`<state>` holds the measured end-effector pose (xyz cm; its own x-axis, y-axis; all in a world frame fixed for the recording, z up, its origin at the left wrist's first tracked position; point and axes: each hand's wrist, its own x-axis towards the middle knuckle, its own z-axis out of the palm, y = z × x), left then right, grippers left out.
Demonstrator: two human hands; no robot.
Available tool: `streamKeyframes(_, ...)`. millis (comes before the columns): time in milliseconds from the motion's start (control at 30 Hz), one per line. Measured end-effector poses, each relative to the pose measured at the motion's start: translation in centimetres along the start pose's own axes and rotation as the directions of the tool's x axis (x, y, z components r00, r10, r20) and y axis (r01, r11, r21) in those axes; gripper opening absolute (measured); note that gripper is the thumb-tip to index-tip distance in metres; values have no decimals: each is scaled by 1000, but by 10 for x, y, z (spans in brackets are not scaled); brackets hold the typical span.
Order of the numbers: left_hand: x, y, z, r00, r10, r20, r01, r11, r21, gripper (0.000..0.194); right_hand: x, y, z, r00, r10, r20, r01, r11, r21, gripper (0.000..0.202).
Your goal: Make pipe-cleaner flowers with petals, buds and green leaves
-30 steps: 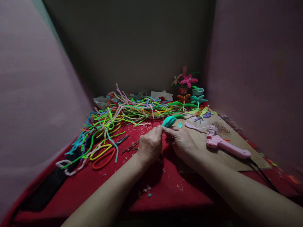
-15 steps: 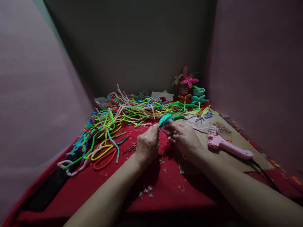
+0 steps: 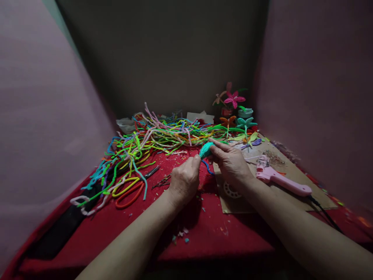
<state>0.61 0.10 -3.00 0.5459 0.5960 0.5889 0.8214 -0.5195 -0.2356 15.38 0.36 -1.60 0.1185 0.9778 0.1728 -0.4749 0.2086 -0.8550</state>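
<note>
A turquoise pipe-cleaner petal (image 3: pixel 206 149) is held up between my two hands above the red cloth. My left hand (image 3: pixel 185 175) is closed, its thumb and forefinger pinching the petal's lower left end. At the upper right end, my right hand (image 3: pixel 230 161) has thumb and fingers closed on the petal. A short blue pipe cleaner (image 3: pixel 208 168) lies below, beside the right hand. Partly under the right wrist is a pale ring with holes (image 3: pixel 231 189) on the brown board (image 3: pixel 276 196).
A tangled heap of coloured pipe cleaners (image 3: pixel 166 134) spreads across the back and left. Scissors (image 3: pixel 129 190) with red and yellow handles lie left. On the board rests a pink glue gun (image 3: pixel 281 181) with its cord trailing right. Pipe-cleaner flowers (image 3: pixel 234 99) stand at the back.
My left hand has moved slightly right. My right hand has shifted its fingers up over the petal's end, and the petal has turned a little. The pale ring now shows.
</note>
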Motion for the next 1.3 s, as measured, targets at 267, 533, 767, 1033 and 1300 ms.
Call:
streamKeyframes(267, 0, 5, -3, 997, 13, 73, -12, 1000, -7, 20, 2, 2, -3, 998, -56, -8, 55, 995, -81, 29)
streamKeyframes(533, 1, 8, -1, 995, -44, 93, 48, 998, -34, 20, 1, 2, -2, 998, -50, -36, 47, 997, -61, 24)
streamKeyframes(767, 2, 8, -3, 991, -55, 120, 62, 997, -51, 27, -1, 1, 3, 997, -14, -78, 10, 999, -51, 23)
streamKeyframes(1033, 3, 8, -5, 992, -59, 110, 58, 998, 16, 25, -6, -1, 6, 996, -3, -86, -1, 999, -40, 23)
streamKeyframes(1300, 3, 8, -4, 978, -72, 193, 87, 994, -69, 20, -5, 0, 5, 996, -10, -92, 2, 996, -84, 24)
